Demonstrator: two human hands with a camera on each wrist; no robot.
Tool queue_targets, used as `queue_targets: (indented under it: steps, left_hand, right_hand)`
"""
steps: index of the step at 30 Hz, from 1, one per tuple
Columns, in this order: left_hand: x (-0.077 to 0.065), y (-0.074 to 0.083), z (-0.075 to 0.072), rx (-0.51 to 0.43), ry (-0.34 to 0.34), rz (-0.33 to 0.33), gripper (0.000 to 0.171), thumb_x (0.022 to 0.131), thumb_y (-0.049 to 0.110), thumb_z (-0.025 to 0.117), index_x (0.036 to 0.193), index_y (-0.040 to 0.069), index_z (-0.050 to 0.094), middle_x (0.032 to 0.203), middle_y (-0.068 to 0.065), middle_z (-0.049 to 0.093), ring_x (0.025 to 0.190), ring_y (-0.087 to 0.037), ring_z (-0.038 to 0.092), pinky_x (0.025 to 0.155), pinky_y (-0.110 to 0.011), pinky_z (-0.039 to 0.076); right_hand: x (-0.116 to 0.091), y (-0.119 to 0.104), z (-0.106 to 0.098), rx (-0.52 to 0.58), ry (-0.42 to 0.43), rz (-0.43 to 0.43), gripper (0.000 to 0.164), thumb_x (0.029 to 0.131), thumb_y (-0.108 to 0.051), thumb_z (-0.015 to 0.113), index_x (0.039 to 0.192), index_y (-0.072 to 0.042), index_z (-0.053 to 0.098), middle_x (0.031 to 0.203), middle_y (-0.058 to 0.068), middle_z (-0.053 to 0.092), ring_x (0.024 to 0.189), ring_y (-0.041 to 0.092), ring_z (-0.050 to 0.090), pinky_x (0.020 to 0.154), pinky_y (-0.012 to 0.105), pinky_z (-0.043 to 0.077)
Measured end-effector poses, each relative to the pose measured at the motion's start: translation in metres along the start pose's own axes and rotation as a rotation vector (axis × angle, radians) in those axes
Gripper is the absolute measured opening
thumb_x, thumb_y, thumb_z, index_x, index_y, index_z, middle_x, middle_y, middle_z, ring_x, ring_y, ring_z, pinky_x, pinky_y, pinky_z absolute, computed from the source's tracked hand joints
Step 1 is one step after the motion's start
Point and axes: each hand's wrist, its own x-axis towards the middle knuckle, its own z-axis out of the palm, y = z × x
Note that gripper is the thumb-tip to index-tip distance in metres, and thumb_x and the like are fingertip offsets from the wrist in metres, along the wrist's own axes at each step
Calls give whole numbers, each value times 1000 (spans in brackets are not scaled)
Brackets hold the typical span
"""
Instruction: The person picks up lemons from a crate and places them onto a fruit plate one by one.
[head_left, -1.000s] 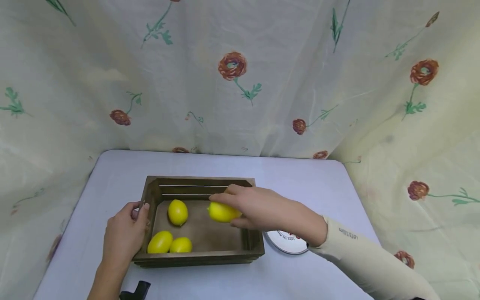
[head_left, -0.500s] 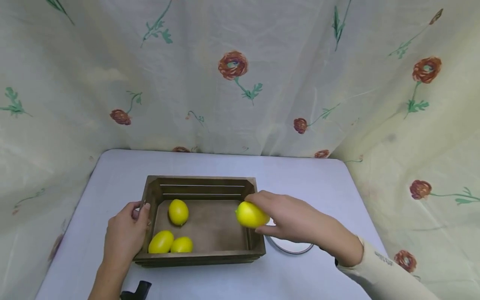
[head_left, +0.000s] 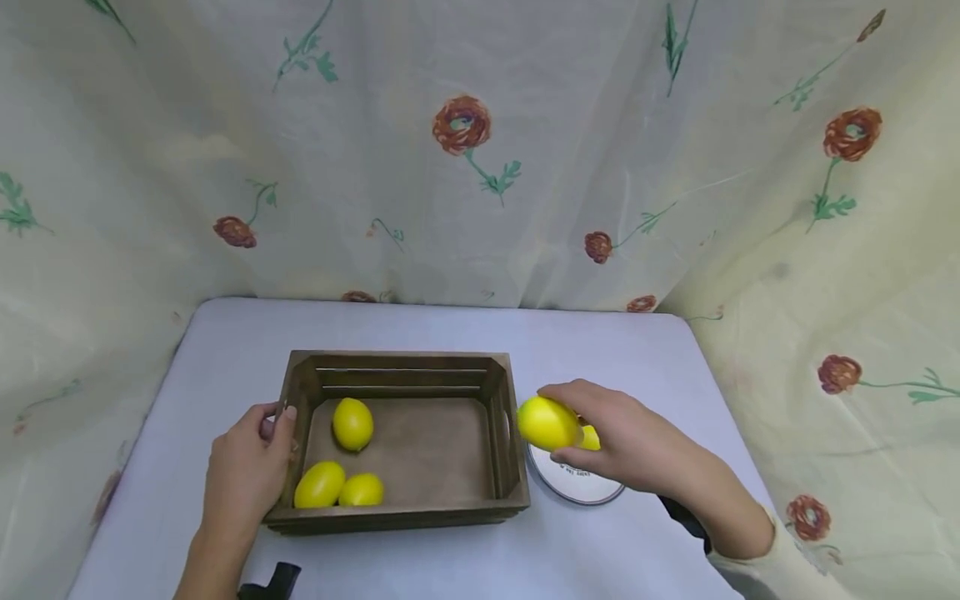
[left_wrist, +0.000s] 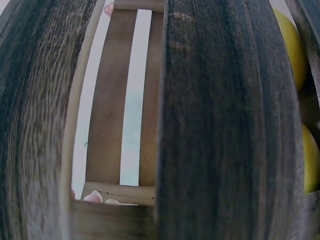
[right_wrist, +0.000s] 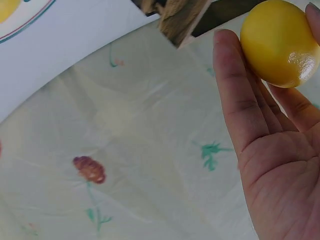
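Observation:
My right hand pinches a yellow lemon between thumb and fingers, just past the right wall of a brown slatted wooden crate. In the right wrist view that lemon sits at the fingertips, off the palm. Below the hand is a round white plate with printed lettering, bearing another lemon partly hidden by the hand. My left hand grips the crate's left end wall. Inside the crate lie three lemons: one towards the back left, two at the front left.
The white-covered table has rounded far corners. A flower-printed curtain hangs behind it and along both sides. Dark crate slats fill much of the left wrist view. A black strap piece shows by the left wrist.
My right hand has carried the lemon rightwards from over the crate to beside the plate. A lemon on the plate has come into view. The left hand keeps its grip on the crate.

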Motion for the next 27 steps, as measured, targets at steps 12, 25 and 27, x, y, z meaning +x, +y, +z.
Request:
queue_targets:
  steps: [12,25,27]
  left_hand:
    - [-3,1,0,-2,-6,-8,50,110,36,52,133,-8,63,77,-7,63,60,-22,54,50,-32,42]
    - [-6,2,2,-5,13,1,48,110,34,53,131,-8,64,76,-7,63,59,-22,54,49,-32,42]
    - [-6,2,2,-4,18,2,47,110,33,54,131,-8,64,76,-7,63,59,-22,55,50,-32,42]
  right_hand:
    - [-29,30,20,156,53,216,59,86,-20,88,135,-5,59,127,7,68,103,24,71,83,34,61]
    - [-49,48,34,150,82,322,59,85,-16,88,136,-4,60,130,13,66,106,31,69,86,43,61]
    - [-53,51,37,165,87,324,59,85,-16,88,136,-3,60,131,14,65,107,30,69,87,42,61]
